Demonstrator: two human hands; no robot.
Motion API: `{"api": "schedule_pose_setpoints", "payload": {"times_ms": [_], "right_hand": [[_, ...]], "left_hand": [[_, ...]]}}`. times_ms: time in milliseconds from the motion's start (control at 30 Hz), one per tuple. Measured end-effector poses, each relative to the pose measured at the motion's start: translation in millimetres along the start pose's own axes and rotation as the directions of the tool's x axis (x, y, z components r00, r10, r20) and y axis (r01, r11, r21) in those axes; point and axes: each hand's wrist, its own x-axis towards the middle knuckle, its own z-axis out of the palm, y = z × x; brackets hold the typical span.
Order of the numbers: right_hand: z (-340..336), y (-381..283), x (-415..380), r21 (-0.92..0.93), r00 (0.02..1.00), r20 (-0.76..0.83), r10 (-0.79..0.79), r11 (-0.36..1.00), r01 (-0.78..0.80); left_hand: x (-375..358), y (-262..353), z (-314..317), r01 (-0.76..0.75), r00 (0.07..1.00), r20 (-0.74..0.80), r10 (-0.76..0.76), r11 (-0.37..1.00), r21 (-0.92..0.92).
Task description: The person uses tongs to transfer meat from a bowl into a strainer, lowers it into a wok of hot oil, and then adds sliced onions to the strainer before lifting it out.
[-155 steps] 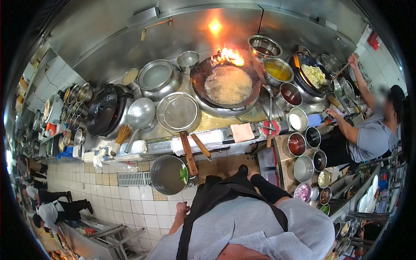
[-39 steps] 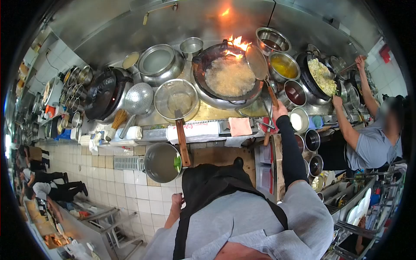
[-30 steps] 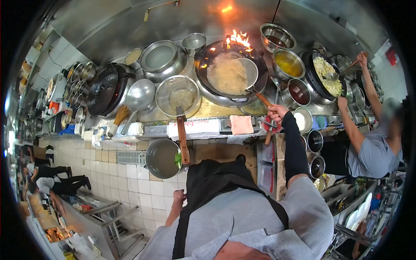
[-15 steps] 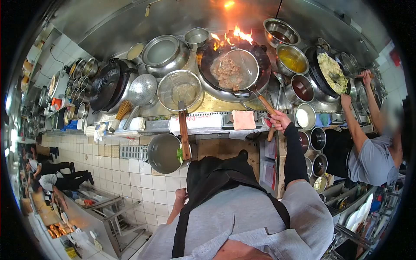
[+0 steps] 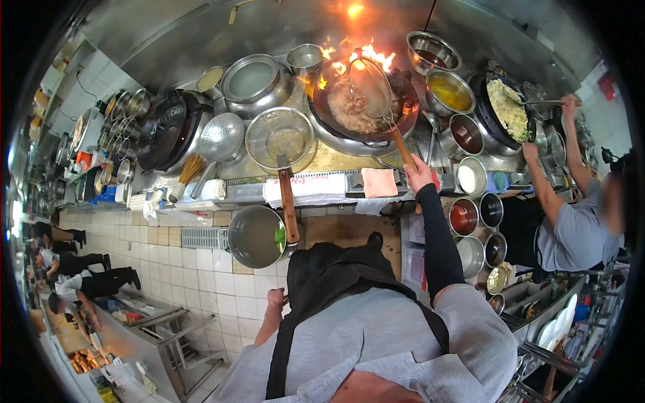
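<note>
My right hand (image 5: 420,175) is closed around the wooden handle of a mesh strainer (image 5: 376,91). The strainer's bowl is tilted over the right side of a wok (image 5: 321,107). Pieces of meat (image 5: 348,111) bubble in the wok beneath and beside the mesh, and flames rise along the far rim. My left hand (image 5: 277,297) hangs low beside my black apron, its fingers curled, with nothing visible in them. Nearest to it is a large pot (image 5: 236,243) with a green leaf inside. A second wooden-handled strainer (image 5: 279,131) rests left of the wok.
A perforated ladle (image 5: 222,136), a bamboo brush (image 5: 193,168) and another wok (image 5: 161,138) are on the left. Bowls of yellow liquid (image 5: 451,93) and dark sauce (image 5: 465,133) stand at right. A co-worker (image 5: 571,221) stirs food in a wok there.
My right hand has moved left and nearer to the stove edge. The strainer has tilted up and shifted, and the meat is now loose in the wok. My left hand stays low.
</note>
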Motion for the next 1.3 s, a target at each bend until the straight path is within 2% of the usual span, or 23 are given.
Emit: {"api": "schedule_pose_setpoints", "payload": {"times_ms": [67, 167, 267, 367, 467, 600, 667, 700, 833, 933, 1000, 1033, 1100, 1133, 1233, 1300], "right_hand": [[9, -24, -3, -0.061, 0.999, -0.028, -0.022, 0.998, 0.021], [9, -11, 11, -0.322, 0.954, -0.047, -0.297, 0.908, 0.267], [21, -26, -1, -0.545, 0.843, -0.059, -0.535, 0.725, 0.422], [45, -73, -34, -0.603, 0.983, -0.092, -0.160, 0.794, 0.072], [45, -50, -22, -0.678, 0.961, -0.024, -0.277, 0.711, 0.188], [40, -80, -39, -0.694, 0.983, -0.043, -0.178, 0.713, 0.099], [35, -81, -43, -0.661, 0.993, -0.042, -0.112, 0.749, 0.056], [28, -59, -36, -0.650, 0.965, -0.025, -0.262, 0.737, 0.184], [11, -77, -27, -0.691, 0.975, 0.020, -0.220, 0.702, 0.172], [13, -97, -26, -0.630, 0.972, 0.043, -0.231, 0.749, 0.206], [16, -92, -9, -0.555, 0.956, 0.086, -0.279, 0.784, 0.279], [18, -81, 4, -0.578, 0.947, 0.110, -0.303, 0.755, 0.308], [14, -67, 24, -0.659, 0.958, 0.156, -0.241, 0.697, 0.283], [13, -70, 27, -0.697, 0.961, 0.181, -0.207, 0.663, 0.274], [0, -77, 23, -0.624, 0.926, 0.163, -0.340, 0.691, 0.364], [-4, -77, 24, -0.616, 0.926, 0.151, -0.347, 0.700, 0.362]], "left_hand": [[2, -4, -3, -0.020, 1.000, 0.014, 0.019, 0.997, 0.077], [5, -13, -10, -0.109, 0.993, 0.072, 0.091, 0.949, 0.297], [8, -21, -14, -0.221, 0.975, 0.150, 0.166, 0.822, 0.525], [4, -21, -14, -0.305, 0.952, 0.219, 0.212, 0.666, 0.681], [-3, -20, -10, -0.347, 0.938, 0.268, 0.220, 0.544, 0.764], [-21, -12, 4, -0.390, 0.920, 0.329, 0.212, 0.436, 0.811], [-41, -1, 17, -0.383, 0.924, 0.325, 0.203, 0.492, 0.782], [-51, 6, 24, -0.354, 0.935, 0.290, 0.204, 0.571, 0.741], [-43, -15, 47, -0.234, 0.972, 0.111, 0.206, 0.846, 0.479], [-30, -33, 56, -0.280, 0.960, 0.106, 0.260, 0.869, 0.409], [-36, -30, 71, -0.123, 0.992, -0.010, 0.129, 0.965, 0.234], [-42, -25, 81, -0.047, 0.997, -0.059, 0.056, 0.990, 0.135], [-56, -11, 99, 0.091, 0.986, -0.134, -0.101, 0.992, -0.084], [-60, -8, 105, 0.073, 0.985, -0.149, -0.089, 0.992, -0.104], [-74, -7, 119, 0.023, 0.984, -0.173, -0.046, 0.990, -0.136], [-80, -16, 130, 0.055, 0.983, -0.170, -0.076, 0.991, -0.124]]}}
